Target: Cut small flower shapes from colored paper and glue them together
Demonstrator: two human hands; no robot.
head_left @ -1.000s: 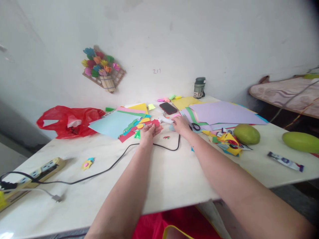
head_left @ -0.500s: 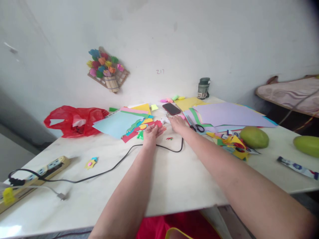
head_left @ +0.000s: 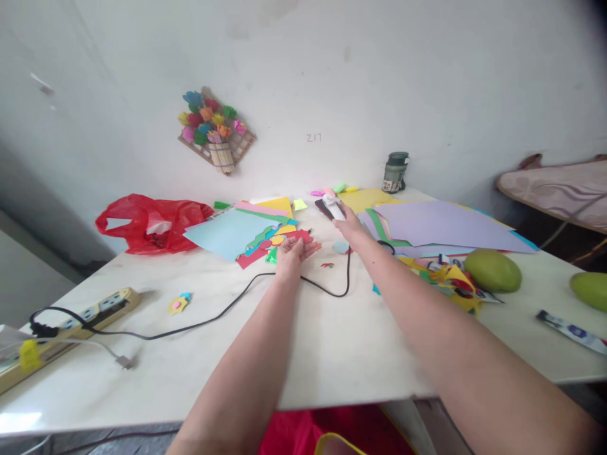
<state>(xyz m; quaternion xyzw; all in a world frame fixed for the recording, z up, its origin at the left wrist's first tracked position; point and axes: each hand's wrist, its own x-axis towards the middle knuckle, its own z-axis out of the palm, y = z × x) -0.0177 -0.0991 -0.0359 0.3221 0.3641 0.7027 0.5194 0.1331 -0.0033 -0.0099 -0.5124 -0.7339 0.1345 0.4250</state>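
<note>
My right hand [head_left: 348, 224] is wrapped round a white glue gun [head_left: 334, 208], raised in front of the dark phone [head_left: 325, 208]. A black cord [head_left: 345, 287] hangs below that hand and runs left over the table. My left hand [head_left: 291, 254], palm partly up, has its fingers closed on a small orange-red paper piece [head_left: 317, 246]. Beside it lie red, yellow and blue cut papers [head_left: 256, 248] and a green shiny piece [head_left: 272, 256]. A pale blue paper circle [head_left: 340, 247] and small red-green scraps [head_left: 327, 265] lie between the hands.
A red plastic bag [head_left: 152, 221] and a power strip [head_left: 95, 316] are on the left, with a yellow paper shape [head_left: 179, 304] nearby. Right are purple sheets [head_left: 436, 221], scissors [head_left: 386, 246], paper scraps [head_left: 450, 281], green fruits [head_left: 493, 270], a glue tube [head_left: 571, 332] and a jar [head_left: 395, 172].
My right hand has picked up the white glue gun and lifted it away from the table, uncovering the pale blue circle. My left hand stays nearly in place. The view has shifted slightly.
</note>
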